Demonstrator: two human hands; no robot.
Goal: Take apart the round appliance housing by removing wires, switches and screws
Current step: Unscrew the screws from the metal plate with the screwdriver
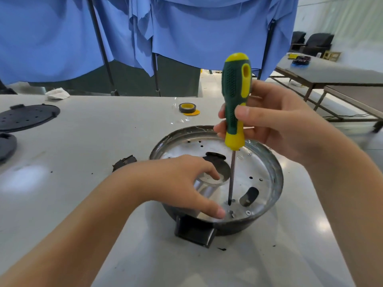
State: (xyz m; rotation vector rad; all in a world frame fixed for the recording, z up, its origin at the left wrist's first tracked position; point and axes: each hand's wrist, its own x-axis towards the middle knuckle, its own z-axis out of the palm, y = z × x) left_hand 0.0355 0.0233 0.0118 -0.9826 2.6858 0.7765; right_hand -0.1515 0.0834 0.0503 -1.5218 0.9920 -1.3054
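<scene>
Right now my right hand (267, 123) pinches the screwdriver (235, 104) upright, tip on a screw (229, 202) straight below it in the housing (275, 175). My left hand (176, 179), nearer, presses flat-fingered beside that screw.

1. bright, even light; soft glare patches on the white table (145, 129) at left and lower right.
2. wide-angle bending at the edges.
3. right edge of frame slightly blurred; centre sharp.
</scene>
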